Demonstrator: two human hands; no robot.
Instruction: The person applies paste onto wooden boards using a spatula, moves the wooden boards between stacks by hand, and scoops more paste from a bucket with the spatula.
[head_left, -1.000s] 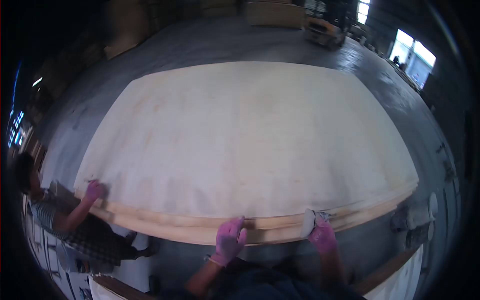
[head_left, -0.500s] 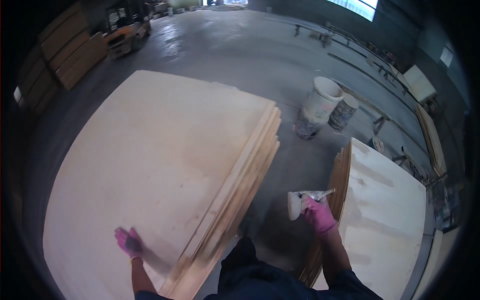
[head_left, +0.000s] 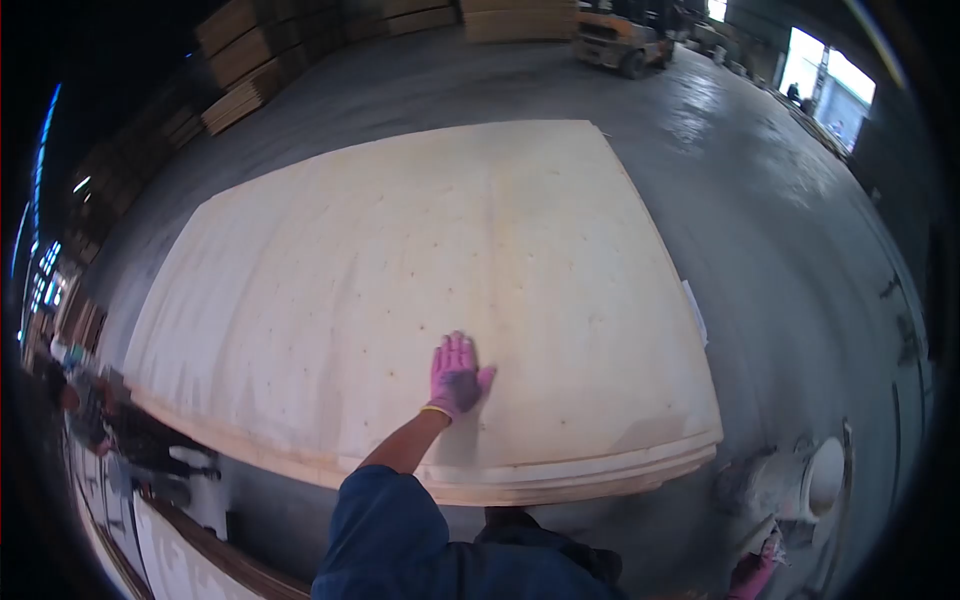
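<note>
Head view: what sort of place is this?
Likely a wood-panel workshop or warehouse: a pile of broad wooden sheets up close, stacked boards farther back, and what looks like an orange forklift.

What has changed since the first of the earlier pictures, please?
The left hand has moved forward from the near edge of the stack and now rests spread on the top sheet. The right hand has left that edge, going rightward, near the bucket. It still holds its tool; the forklift remains in the background.
</note>
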